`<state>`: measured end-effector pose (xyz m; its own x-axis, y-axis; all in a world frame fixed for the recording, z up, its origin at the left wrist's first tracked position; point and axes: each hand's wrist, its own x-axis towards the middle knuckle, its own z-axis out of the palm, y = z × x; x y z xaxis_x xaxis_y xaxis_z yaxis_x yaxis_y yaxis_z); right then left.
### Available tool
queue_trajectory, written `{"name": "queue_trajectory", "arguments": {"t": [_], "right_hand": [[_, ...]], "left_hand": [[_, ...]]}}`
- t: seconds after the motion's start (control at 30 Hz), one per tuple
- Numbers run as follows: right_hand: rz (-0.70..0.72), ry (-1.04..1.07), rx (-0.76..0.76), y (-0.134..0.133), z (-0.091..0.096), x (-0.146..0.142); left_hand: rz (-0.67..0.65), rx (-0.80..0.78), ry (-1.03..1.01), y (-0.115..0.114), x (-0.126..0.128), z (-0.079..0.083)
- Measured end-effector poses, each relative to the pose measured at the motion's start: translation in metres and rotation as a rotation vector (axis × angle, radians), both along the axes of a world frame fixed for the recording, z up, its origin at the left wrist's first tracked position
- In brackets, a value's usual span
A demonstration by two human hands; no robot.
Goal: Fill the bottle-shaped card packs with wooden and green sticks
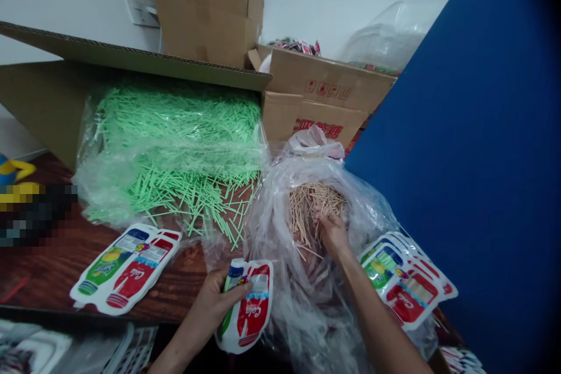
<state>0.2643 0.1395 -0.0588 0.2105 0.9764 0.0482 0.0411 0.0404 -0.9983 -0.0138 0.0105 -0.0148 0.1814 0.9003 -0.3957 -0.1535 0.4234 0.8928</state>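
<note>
Lower centre, my left fingers pinched the pouch, long axis running up-frame! Up and right lay brown sticks, against my right fingers; their grip, I couldn't tell.

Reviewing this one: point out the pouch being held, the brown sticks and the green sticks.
Held pouch [250,317]: head view, on its printed red cola bottle.
Brown sticks [302,210]: head view, on the pile's left part, beside the fingers [321,217].
Green sticks [193,190]: head view, on the pile's front part.
</note>
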Motion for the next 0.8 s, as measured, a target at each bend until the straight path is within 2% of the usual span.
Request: {"name": "queue_trajectory", "arguments": {"t": [0.17,0.33,0.53,0.67,0.8], "right_hand": [[0.045,0.023,-0.022,-0.027,-0.01,-0.014],[0.068,-0.001,-0.021,-0.033,-0.014,-0.015],[0.042,-0.002,0.002,-0.034,-0.006,-0.01],[-0.041,0.094,0.026,-0.031,0.004,-0.005],[-0.033,0.197,0.037,-0.031,0.015,0.001]], "left_hand": [[-0.028,-0.006,-0.029,-0.001,0.002,-0.002],[-0.025,0.012,-0.03,-0.002,0.001,-0.005],[-0.056,0.036,-0.006,-0.002,0.002,-0.001],[-0.06,0.026,-0.03,-0.002,0.003,0.004],[-0.053,0.022,-0.048,-0.002,0.002,0.002]]}}
